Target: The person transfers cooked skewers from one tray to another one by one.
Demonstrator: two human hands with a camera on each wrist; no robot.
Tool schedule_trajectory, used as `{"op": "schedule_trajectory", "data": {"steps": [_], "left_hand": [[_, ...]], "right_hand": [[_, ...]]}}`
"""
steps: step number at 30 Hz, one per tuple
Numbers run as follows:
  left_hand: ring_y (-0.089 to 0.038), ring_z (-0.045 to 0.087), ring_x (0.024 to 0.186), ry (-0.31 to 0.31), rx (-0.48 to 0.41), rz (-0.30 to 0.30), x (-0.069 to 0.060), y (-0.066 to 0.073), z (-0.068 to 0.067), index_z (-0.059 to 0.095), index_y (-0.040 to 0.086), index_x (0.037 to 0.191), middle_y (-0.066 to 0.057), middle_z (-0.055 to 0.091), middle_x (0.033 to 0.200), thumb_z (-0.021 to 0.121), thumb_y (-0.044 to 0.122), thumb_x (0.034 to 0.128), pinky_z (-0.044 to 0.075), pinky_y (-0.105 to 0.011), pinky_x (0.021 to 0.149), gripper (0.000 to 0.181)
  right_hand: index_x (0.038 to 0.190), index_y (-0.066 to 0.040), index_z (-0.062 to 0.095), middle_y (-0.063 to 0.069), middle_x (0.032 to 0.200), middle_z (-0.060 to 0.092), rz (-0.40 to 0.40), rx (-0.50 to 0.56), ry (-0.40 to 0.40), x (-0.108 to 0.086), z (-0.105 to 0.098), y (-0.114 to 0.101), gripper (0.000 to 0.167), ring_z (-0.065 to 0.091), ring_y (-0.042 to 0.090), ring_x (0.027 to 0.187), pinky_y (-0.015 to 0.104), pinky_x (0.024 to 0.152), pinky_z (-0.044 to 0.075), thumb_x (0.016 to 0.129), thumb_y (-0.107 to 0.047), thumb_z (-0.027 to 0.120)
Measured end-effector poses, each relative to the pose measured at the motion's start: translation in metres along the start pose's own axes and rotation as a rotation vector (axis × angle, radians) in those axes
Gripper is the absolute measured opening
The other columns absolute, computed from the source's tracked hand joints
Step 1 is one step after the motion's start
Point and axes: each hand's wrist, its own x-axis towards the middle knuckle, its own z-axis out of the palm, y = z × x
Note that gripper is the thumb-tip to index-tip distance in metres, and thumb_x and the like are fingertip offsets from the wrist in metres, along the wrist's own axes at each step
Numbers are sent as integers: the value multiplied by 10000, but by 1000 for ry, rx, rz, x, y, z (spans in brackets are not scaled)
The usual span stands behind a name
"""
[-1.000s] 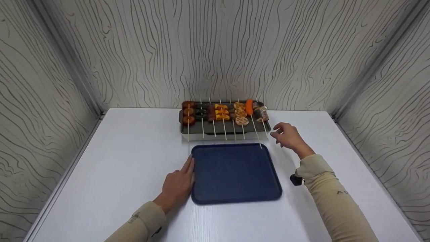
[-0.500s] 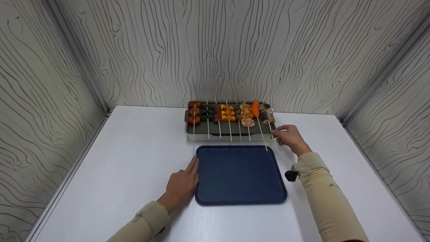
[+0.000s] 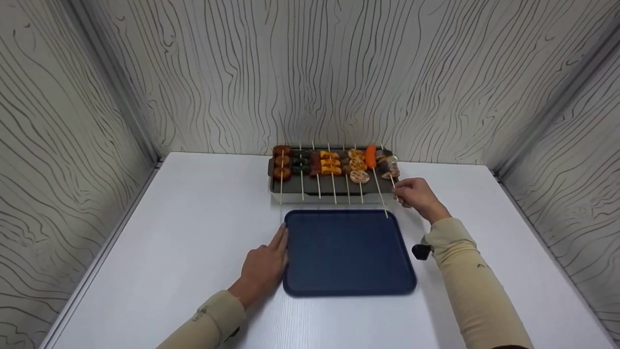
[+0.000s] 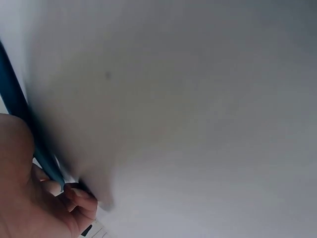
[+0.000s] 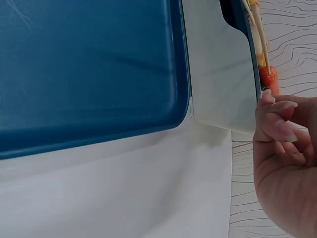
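Observation:
My right hand (image 3: pixel 417 196) pinches the stick of the rightmost skewer (image 3: pixel 389 168), which carries grey-brown pieces, at the grill's front right corner. In the right wrist view the fingers of my right hand (image 5: pixel 287 148) are bent together beside the grill edge, and the held stick is mostly hidden. My left hand (image 3: pixel 264 264) rests along the left rim of the blue tray (image 3: pixel 349 253); in the left wrist view my left hand (image 4: pixel 42 198) touches the tray's edge (image 4: pixel 15 96). Left of the held skewer lies an orange sausage skewer (image 3: pixel 371 156), its stick reaching over the tray's back rim.
The dark grill (image 3: pixel 290 187) on a pale base stands behind the tray, with several skewers across it, among them yellow pieces (image 3: pixel 331 163) and lotus slices (image 3: pixel 359 177). Patterned walls (image 3: pixel 310 72) enclose the back and sides of the white table (image 3: pixel 193 218).
My right hand has moved left to the rightmost skewer and closed its fingers on the stick. My left hand stays at the tray's rim. The head view has shifted slightly.

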Motion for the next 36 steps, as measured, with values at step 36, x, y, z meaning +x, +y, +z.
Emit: {"op": "schedule_trajectory", "data": {"steps": [36], "left_hand": [[-153,394,496,46,38,40,-3,1,-5,554,-13,1442,-105,539,1514,607,189,1002,353,-277,420,487]], "right_hand": [[1123,107,525,74,790,608,-117,-156,-49,-55,-11,-24,174,511,101,570,268,516,452,1036,-39,489]]}}
